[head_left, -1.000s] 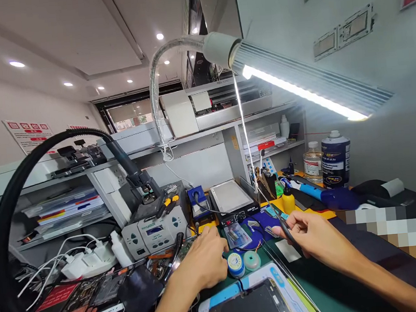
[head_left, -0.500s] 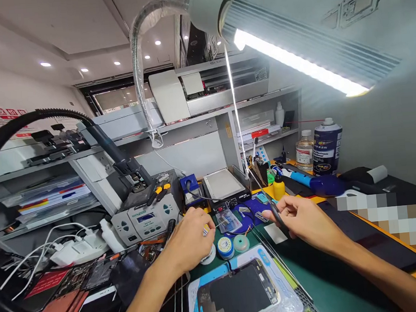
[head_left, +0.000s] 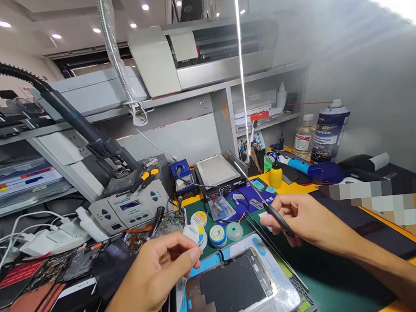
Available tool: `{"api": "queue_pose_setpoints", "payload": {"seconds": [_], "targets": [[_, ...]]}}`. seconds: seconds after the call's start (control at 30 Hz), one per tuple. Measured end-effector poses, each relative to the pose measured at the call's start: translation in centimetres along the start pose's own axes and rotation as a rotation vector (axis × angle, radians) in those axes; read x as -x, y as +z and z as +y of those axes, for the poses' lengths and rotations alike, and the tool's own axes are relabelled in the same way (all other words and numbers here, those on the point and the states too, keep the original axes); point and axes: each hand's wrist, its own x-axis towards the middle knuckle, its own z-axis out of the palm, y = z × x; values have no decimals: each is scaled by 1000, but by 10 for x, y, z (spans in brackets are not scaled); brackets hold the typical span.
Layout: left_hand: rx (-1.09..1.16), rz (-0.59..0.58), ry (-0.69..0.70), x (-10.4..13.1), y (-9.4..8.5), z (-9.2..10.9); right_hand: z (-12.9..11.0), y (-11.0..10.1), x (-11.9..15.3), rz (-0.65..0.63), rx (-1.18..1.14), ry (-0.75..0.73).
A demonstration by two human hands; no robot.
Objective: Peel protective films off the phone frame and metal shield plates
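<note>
In the lower middle, my left hand (head_left: 160,272) has its thumb and fingers curled together, with a small white round piece (head_left: 191,233) at the fingertips. The fingers partly hide how it is held. My right hand (head_left: 301,218) grips dark tweezers (head_left: 279,219), whose slim metal end points up and away to the left. Below and between both hands lies a tablet-like device (head_left: 237,284) with a black centre, on a blue-and-white holder (head_left: 283,292). Beyond my left fingers stand a yellow-labelled round tin (head_left: 199,218), a blue-rimmed tin (head_left: 218,235) and a greenish spool (head_left: 234,231).
A hot-air station (head_left: 132,208) and a white power strip (head_left: 57,237) stand on the left. At the back is a flat heating plate (head_left: 217,170). A yellow bottle (head_left: 275,175), spray can (head_left: 330,133) and dark tablet (head_left: 367,224) are to the right.
My left hand has drawn back towards me from the tins, bringing the white piece with it. The view has tilted down and shifted. The right hand keeps its grip on the tweezers.
</note>
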Motion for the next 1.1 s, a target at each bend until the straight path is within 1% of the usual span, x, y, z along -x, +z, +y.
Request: {"api": "queue_pose_setpoints", "payload": {"seconds": [0.13, 0.2, 0.3, 0.37, 0.5, 0.6, 0.73, 0.8, 0.9, 1.03, 1.1], "targets": [[74, 64, 6, -3, 5, -4, -1, 0, -1, -7, -9, 76], [123, 100, -28, -5, 3, -11, -1, 1, -2, 16, -20, 103], [216, 114, -105, -5, -2, -24, -1, 2, -4, 51, -43, 122], [290, 143, -151, -4, -5, -30, -1, 3, -5, 68, -58, 128], [347, 213, -164, -3, -6, -36, -3, 2, -5, 78, -57, 156], [371, 216, -170, -1, -7, -37, -2, 1, -6, 93, -53, 172], [452, 237, -189, 2, -8, -36, 6, -1, -7, 198, -60, 139], [484, 237, -187, 3, -8, -35, 10, -2, -7, 231, -88, 112], [492, 208, -171, 4, -7, -35, 11, -2, -8, 208, -106, 74], [461, 164, -146, 3, -5, -35, 6, -1, -7, 162, -108, 38], [439, 149, -140, 4, -4, -34, 2, -1, -7, 104, -155, 40]]}}
